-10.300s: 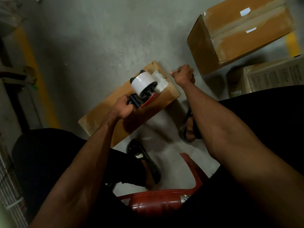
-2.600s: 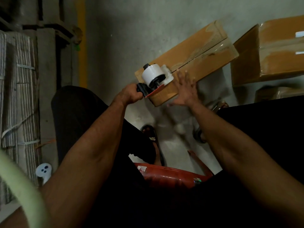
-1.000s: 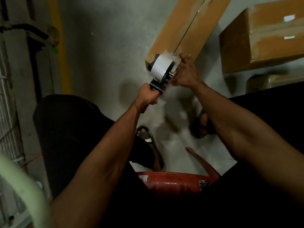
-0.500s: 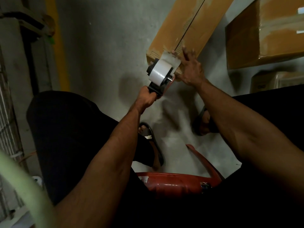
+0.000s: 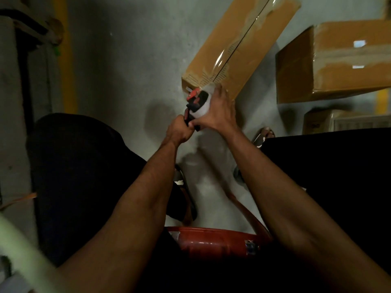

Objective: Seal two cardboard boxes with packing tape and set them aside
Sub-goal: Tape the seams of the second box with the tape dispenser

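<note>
A long flat cardboard box [image 5: 239, 47] lies on the concrete floor, running away to the upper right, with clear tape shining along its centre seam. At its near end a tape dispenser [image 5: 197, 104] with a white roll and red-black frame hangs just off the box edge. My left hand [image 5: 178, 130] grips the dispenser's handle. My right hand [image 5: 218, 112] covers the white roll from the right, fingers curved over it and fingertips reaching the box's near edge. A second, larger taped box [image 5: 338, 62] sits to the right.
A third carton [image 5: 347, 121] lies at the right edge below the big box. A red plastic stool [image 5: 213, 240] is under me, my sandalled feet on the floor in front of it. A yellow floor line [image 5: 66, 60] and dark racking run along the left.
The dispenser has come back off the box's near end toward me and turned over. My right hand left the box edge and now wraps the roll.
</note>
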`<state>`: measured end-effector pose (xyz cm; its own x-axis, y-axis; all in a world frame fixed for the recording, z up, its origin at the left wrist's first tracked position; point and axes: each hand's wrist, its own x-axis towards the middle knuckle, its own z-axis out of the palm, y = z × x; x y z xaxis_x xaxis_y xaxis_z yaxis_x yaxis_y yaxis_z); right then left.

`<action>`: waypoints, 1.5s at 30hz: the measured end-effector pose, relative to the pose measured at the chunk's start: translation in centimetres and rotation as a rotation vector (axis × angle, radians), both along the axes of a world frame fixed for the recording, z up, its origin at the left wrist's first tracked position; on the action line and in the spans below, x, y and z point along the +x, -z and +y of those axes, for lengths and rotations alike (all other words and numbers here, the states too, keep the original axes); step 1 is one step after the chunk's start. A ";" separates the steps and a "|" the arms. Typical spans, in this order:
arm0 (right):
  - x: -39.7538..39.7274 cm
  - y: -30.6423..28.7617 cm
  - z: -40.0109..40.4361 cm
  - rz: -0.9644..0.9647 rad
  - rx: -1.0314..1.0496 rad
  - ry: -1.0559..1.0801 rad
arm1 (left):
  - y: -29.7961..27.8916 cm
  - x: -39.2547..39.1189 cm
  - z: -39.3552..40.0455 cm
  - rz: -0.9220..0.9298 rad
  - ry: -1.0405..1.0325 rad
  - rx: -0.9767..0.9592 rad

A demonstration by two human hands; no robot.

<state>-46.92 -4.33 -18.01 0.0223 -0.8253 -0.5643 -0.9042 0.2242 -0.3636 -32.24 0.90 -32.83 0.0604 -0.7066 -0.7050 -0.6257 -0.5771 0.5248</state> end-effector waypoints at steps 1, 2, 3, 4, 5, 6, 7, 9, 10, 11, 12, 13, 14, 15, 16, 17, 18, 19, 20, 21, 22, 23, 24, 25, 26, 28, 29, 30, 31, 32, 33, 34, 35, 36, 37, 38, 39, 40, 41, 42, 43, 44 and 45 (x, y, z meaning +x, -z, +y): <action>0.0 0.5 0.3 -0.008 -0.041 0.055 | -2.4 -0.2 -0.3 -0.030 0.012 0.005; -0.2 0.9 0.6 -0.033 -0.081 0.122 | -3.8 -0.4 -0.4 -0.059 0.026 0.000; -0.3 1.1 0.9 -0.057 -0.120 0.176 | -5.1 -0.5 -0.5 -0.080 0.044 -0.018; -0.4 1.2 1.2 -0.071 -0.160 0.203 | -6.0 -0.7 -0.5 -0.093 0.054 -0.022; -0.6 1.2 1.5 -0.082 -0.197 0.211 | -6.6 -0.8 -0.5 -0.100 0.051 -0.020; -0.7 1.2 1.6 -0.092 -0.224 0.211 | -6.8 -0.8 -0.4 -0.108 0.042 -0.018; -0.7 1.1 1.6 -0.102 -0.241 0.213 | -6.9 -0.9 -0.4 -0.113 0.037 -0.025; -0.8 1.2 1.6 -0.107 -0.242 0.218 | -7.0 -1.1 -0.4 -0.121 0.039 -0.026; -0.8 1.2 1.5 -0.098 -0.239 0.214 | -7.0 -1.1 -0.4 -0.118 0.042 -0.020; -0.9 1.4 1.6 -0.087 -0.239 0.208 | -7.0 -1.2 -0.4 -0.110 0.041 -0.016; -1.0 1.5 1.6 -0.075 -0.237 0.202 | -7.1 -1.3 -0.4 -0.101 0.038 -0.009; -1.0 1.5 1.5 -0.070 -0.230 0.193 | -7.1 -1.2 -0.3 -0.101 0.041 -0.002; -0.9 1.7 1.5 -0.062 -0.210 0.188 | -7.0 -1.1 -0.1 -0.107 0.054 0.007; -0.7 2.0 1.4 -0.058 -0.184 0.181 | -6.7 -1.0 0.1 -0.110 0.075 0.017; -0.3 2.2 1.4 -0.042 -0.155 0.173 | -6.3 -0.8 0.5 -0.110 0.094 0.035; 0.2 2.2 1.4 -0.028 -0.134 0.163 | -6.0 -0.5 0.8 -0.108 0.097 0.057; 0.8 2.4 1.3 -0.004 -0.118 0.152 | -5.9 -0.3 1.0 -0.114 0.084 0.071; 1.2 2.6 1.4 0.008 -0.111 0.146 | -5.8 0.0 1.2 -0.135 0.075 0.072; 1.6 2.6 1.5 0.027 -0.108 0.129 | -5.6 0.3 1.2 -0.159 0.071 0.066; 1.6 2.7 1.9 0.049 -0.124 0.099 | -5.4 0.6 1.3 -0.185 0.070 0.056; 1.4 2.8 2.3 0.081 -0.149 0.060 | -5.6 0.8 1.3 -0.211 0.061 0.046; 1.1 2.7 2.6 0.100 -0.186 0.023 | -5.6 1.1 1.2 -0.235 0.045 0.036; 0.7 2.7 2.9 0.109 -0.220 0.004 | -5.6 1.3 1.3 -0.262 0.029 0.033; 0.2 2.7 3.1 0.106 -0.247 0.001 | -5.5 1.6 1.3 -0.286 0.008 0.031; -0.2 2.7 3.0 0.099 -0.262 0.015 | -5.6 1.9 1.5 -0.306 -0.026 0.042; -0.7 2.7 2.4 0.079 -0.293 0.063 | -5.3 2.4 1.6 -0.316 -0.122 0.065; -0.9 2.8 2.0 0.071 -0.312 0.085 | -5.1 2.6 1.6 -0.325 -0.173 0.080; -1.1 2.9 1.6 0.077 -0.319 0.101 | -5.1 2.8 1.4 -0.330 -0.226 0.109; -1.3 3.1 1.2 0.095 -0.305 0.109 | -5.0 3.1 1.2 -0.330 -0.273 0.121; -1.6 3.4 0.9 0.118 -0.269 0.108 | -5.1 3.2 1.0 -0.314 -0.313 0.124; -1.9 3.8 0.8 0.129 -0.219 0.107 | -4.8 3.3 0.8 -0.287 -0.328 0.090; -2.3 4.1 0.8 0.117 -0.170 0.113 | -5.0 3.3 0.5 -0.256 -0.318 0.055; -2.6 4.4 1.0 0.079 -0.134 0.129 | -4.7 3.4 0.3 -0.235 -0.293 0.036; -2.9 4.7 1.3 0.027 -0.117 0.148 | -3.9 3.5 0.1 -0.229 -0.261 0.040; -3.0 4.9 1.6 -0.025 -0.119 0.166 | -2.6 3.7 0.0 -0.228 -0.231 0.053; -3.1 4.9 1.9 -0.067 -0.134 0.184 | -1.3 3.7 0.1 -0.234 -0.212 0.081; -3.1 5.0 2.2 -0.102 -0.153 0.203 | -1.0 3.4 -0.2 -0.222 -0.201 0.118; -3.1 4.9 2.4 -0.131 -0.171 0.226 | -1.1 3.1 -0.4 -0.201 -0.208 0.153; -3.1 4.8 2.4 -0.153 -0.181 0.253 | -0.9 2.9 -0.7 -0.160 -0.219 0.185; -3.1 4.7 2.3 -0.163 -0.180 0.280 | -1.3 2.5 -1.0 -0.128 -0.237 0.193; -3.2 4.6 2.1 -0.163 -0.167 0.295 | -2.5 2.0 -1.3 -0.100 -0.258 0.201; -3.1 4.6 2.1 -0.159 -0.149 0.291 | -3.3 1.6 -1.5 -0.081 -0.308 0.199; -3.0 4.7 2.1 -0.164 -0.135 0.269 | -3.7 1.4 -1.6 -0.056 -0.364 0.185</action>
